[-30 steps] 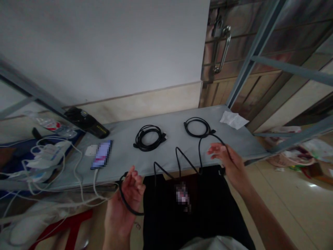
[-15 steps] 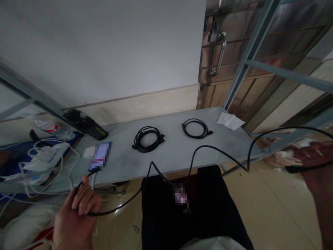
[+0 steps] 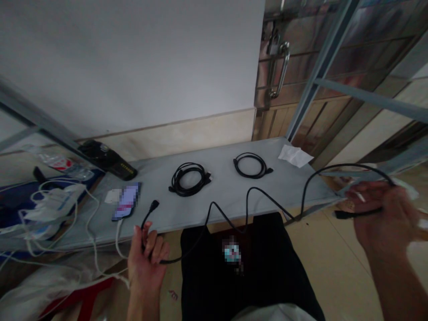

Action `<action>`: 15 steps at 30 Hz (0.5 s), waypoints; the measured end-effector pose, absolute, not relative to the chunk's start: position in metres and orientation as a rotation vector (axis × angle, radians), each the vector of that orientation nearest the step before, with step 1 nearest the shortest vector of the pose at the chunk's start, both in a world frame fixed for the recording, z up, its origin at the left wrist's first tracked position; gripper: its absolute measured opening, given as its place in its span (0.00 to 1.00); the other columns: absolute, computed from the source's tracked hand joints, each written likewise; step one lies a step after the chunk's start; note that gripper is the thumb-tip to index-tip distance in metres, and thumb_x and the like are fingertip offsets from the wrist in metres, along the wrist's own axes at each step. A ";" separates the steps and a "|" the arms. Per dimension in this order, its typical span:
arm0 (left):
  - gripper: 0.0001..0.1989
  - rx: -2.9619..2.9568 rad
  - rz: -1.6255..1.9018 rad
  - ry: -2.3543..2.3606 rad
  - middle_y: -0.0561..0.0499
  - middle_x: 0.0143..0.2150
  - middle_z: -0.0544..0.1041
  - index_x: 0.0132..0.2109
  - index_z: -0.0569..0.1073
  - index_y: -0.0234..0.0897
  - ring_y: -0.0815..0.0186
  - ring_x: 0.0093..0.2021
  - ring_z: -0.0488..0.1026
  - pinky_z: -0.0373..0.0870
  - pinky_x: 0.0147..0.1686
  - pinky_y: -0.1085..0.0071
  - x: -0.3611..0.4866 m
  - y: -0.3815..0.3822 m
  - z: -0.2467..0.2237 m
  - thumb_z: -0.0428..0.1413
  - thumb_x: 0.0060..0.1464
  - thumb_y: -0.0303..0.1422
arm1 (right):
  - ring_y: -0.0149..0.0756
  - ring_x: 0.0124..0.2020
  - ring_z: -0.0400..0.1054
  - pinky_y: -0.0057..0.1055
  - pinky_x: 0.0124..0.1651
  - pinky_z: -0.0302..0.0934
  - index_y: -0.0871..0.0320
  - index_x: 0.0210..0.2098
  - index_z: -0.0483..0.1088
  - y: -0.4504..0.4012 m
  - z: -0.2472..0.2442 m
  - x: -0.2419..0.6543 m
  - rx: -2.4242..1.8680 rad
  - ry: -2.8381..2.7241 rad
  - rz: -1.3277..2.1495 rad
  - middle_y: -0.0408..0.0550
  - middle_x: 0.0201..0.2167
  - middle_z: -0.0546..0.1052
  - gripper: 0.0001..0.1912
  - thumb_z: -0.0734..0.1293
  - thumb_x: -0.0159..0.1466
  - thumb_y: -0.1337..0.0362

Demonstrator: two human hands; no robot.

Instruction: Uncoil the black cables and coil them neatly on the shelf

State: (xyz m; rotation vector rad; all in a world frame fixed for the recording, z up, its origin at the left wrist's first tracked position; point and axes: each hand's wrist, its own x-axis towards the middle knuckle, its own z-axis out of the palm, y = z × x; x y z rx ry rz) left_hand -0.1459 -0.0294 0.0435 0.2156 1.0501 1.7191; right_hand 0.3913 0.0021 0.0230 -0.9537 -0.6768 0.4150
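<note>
A long black cable [image 3: 232, 223] hangs in loose bends between my two hands, over my lap and the table's front edge. My left hand [image 3: 150, 252] is closed round it near one end, and a black plug sticks up past the fingers. On the right, my right hand [image 3: 384, 214] grips the cable near its other end, with that plug pointing left. Beyond them on the table lie two coiled black cables, a thicker coil [image 3: 190, 179] in the middle and a thinner coil [image 3: 251, 165] to its right.
The grey table [image 3: 220, 196] also bears a phone [image 3: 127, 199], a black and yellow device [image 3: 109, 160] and a white paper [image 3: 294, 155]. White cords and a power strip [image 3: 55, 205] crowd the left side, near a plastic bottle [image 3: 63, 165]. Metal posts rise at both sides.
Both hands have moved inward, closer together. The cable between them hangs with sharper bends, and the left plug has come away from in front of the phone.
</note>
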 end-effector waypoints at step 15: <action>0.25 0.221 1.327 1.131 0.36 0.62 0.84 0.58 0.84 0.39 0.47 0.67 0.81 0.83 0.60 0.55 -0.049 -0.052 -0.021 0.73 0.61 0.48 | 0.39 0.50 0.83 0.39 0.58 0.77 0.53 0.56 0.78 -0.025 0.010 0.161 -0.994 -1.466 1.501 0.51 0.53 0.85 0.24 0.59 0.84 0.43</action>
